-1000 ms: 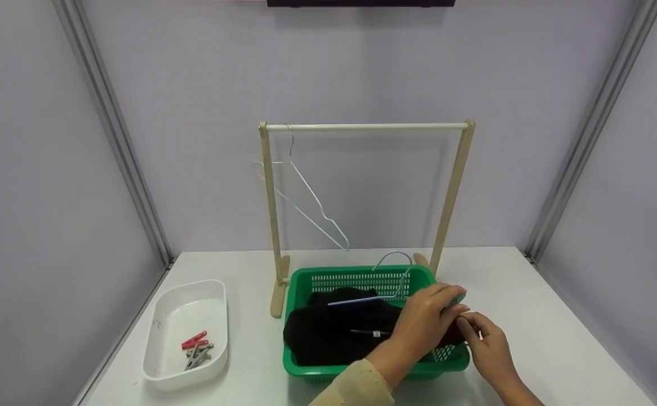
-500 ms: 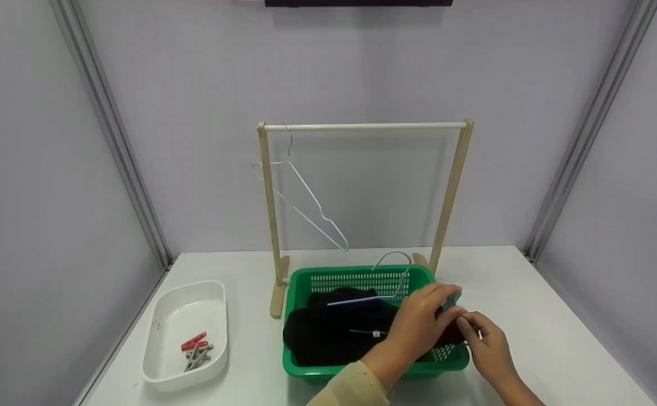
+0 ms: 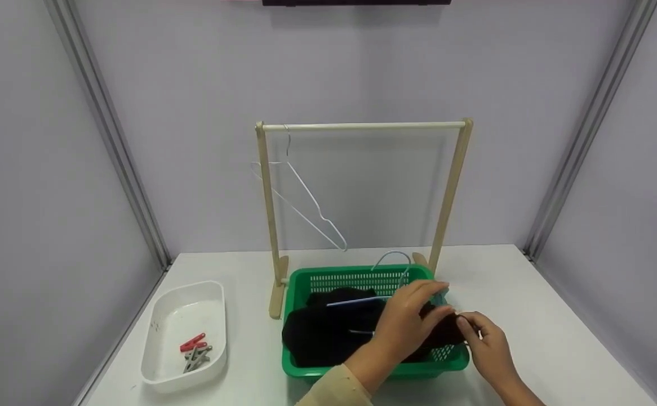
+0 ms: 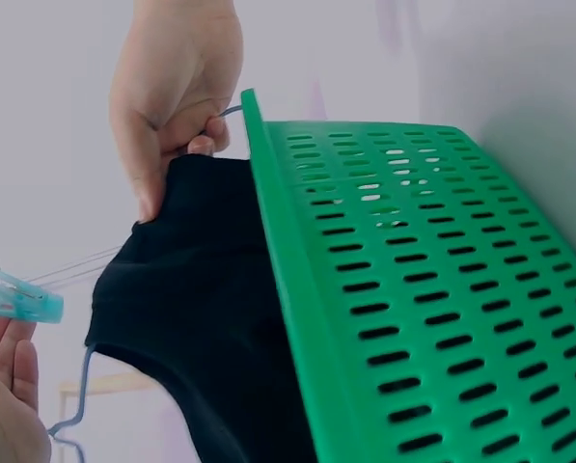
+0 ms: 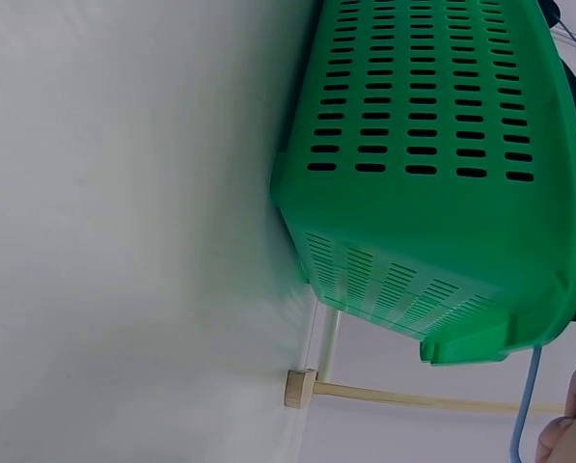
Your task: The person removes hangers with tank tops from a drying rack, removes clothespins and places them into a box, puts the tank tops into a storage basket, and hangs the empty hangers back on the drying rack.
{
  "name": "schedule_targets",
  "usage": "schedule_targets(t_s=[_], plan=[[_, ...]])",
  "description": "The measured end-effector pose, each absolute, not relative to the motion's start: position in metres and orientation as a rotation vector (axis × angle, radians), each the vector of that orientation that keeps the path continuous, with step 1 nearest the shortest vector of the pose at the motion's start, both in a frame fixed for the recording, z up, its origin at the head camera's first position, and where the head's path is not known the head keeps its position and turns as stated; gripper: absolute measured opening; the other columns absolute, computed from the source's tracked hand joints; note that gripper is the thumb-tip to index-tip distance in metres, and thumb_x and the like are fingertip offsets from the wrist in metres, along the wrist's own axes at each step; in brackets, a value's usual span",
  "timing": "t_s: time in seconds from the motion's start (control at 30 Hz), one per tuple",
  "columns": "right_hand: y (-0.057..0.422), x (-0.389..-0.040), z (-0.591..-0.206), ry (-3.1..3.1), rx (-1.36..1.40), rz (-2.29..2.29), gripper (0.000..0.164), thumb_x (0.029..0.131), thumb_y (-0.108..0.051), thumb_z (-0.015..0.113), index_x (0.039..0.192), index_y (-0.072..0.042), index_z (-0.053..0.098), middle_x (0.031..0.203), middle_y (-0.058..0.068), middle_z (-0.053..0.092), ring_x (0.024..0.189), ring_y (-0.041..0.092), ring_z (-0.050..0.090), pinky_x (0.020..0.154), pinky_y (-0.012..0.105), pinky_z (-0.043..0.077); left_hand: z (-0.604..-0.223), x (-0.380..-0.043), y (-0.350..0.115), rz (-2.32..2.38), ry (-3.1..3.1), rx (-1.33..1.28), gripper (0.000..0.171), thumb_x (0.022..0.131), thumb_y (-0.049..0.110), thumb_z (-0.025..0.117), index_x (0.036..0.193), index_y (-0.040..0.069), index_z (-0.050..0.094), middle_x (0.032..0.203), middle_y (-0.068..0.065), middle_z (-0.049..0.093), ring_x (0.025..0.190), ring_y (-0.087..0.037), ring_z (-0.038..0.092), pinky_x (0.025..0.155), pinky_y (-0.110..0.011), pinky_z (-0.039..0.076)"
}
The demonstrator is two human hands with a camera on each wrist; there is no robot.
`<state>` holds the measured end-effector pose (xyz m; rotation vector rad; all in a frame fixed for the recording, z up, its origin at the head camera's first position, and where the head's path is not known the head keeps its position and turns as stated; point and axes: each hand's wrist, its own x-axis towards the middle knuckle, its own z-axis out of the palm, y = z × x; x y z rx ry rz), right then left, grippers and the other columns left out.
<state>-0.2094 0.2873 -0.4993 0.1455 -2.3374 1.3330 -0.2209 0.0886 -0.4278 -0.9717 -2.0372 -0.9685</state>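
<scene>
Black clothing (image 3: 328, 332) fills much of the green basket (image 3: 340, 372). A blue wire hanger (image 3: 356, 301) lies in the clothing, its hook raised above the basket's back rim. My left hand (image 3: 399, 324) is over the basket's right half and holds a translucent light-blue clothespin (image 4: 27, 299), clearest in the left wrist view. Beyond the basket's right rim, my right hand (image 3: 489, 344) pinches the edge of the black cloth (image 4: 201, 260). A thin wire (image 4: 232, 111) passes at its fingers in the left wrist view. The right wrist view shows mostly the basket's perforated side.
Behind the basket stands a wooden rack (image 3: 362, 126) with a white wire hanger (image 3: 314, 197) on its left end. To the left, a white tray (image 3: 218, 327) holds red clothespins (image 3: 193, 341) and grey clothespins (image 3: 197, 358). Walls enclose the white table (image 3: 537, 316).
My left hand has drawn left with the clothespin, apart from my right hand, baring more of the black cloth between them. The right hand keeps its place at the cloth's edge.
</scene>
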Motion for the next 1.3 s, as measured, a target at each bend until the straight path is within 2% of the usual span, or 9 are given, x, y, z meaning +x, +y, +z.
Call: schedule_targets(t_s=[0.27, 0.6, 1.07, 1.17, 1.3], plan=[[0.287, -0.21, -0.497, -2.36, 0.097, 1.322, 0.015, 0.102, -0.015, 0.06, 0.093, -0.008, 0.07, 0.076, -0.004, 0.063, 0.069, 0.01, 0.054, 0.063, 0.021, 0.046, -0.418, -0.213, 0.067, -1.008, -1.963, -0.98, 0.035, 0.094, 0.025, 0.071, 0.127, 0.015, 0.065, 0.119, 0.003, 0.067, 0.109, -0.007, 0.062, 0.099, -0.018, 0.046], [0.287, -0.211, -0.495, -2.372, 0.099, 1.286, 0.013, 0.101, -0.014, 0.061, 0.092, -0.008, 0.069, 0.075, -0.004, 0.06, 0.069, 0.01, 0.052, 0.062, 0.022, 0.044, -0.412, -0.206, 0.035, -1.103, -1.916, -0.909, 0.037, 0.091, 0.028, 0.074, 0.125, 0.014, 0.066, 0.12, 0.001, 0.067, 0.111, -0.011, 0.063, 0.098, -0.022, 0.049], [0.286, -0.209, -0.498, -2.371, 0.118, 1.29, 0.014, 0.101, -0.014, 0.06, 0.093, -0.008, 0.07, 0.075, -0.005, 0.06, 0.068, 0.01, 0.051, 0.06, 0.022, 0.043, -0.418, -0.209, -0.027, -0.919, -1.753, -0.814, 0.038, 0.09, 0.023, 0.076, 0.123, 0.006, 0.066, 0.117, -0.005, 0.068, 0.107, -0.02, 0.065, 0.096, -0.024, 0.05], [0.286, -0.208, -0.498, -2.372, 0.11, 1.293, 0.015, 0.102, -0.015, 0.06, 0.093, -0.008, 0.07, 0.076, -0.005, 0.061, 0.068, 0.01, 0.051, 0.06, 0.022, 0.043, -0.421, -0.21, -0.042, -0.883, -1.751, -0.781, 0.041, 0.087, 0.021, 0.08, 0.123, 0.006, 0.067, 0.116, -0.005, 0.069, 0.104, -0.02, 0.065, 0.094, -0.023, 0.051], [0.287, -0.208, -0.498, -2.364, 0.108, 1.321, 0.015, 0.102, -0.015, 0.059, 0.094, -0.007, 0.069, 0.077, -0.004, 0.061, 0.068, 0.01, 0.053, 0.06, 0.022, 0.046, -0.426, -0.211, -0.064, -0.826, -1.761, -0.737, 0.041, 0.088, 0.023, 0.078, 0.124, 0.006, 0.067, 0.116, -0.003, 0.068, 0.103, -0.019, 0.065, 0.092, -0.023, 0.052]])
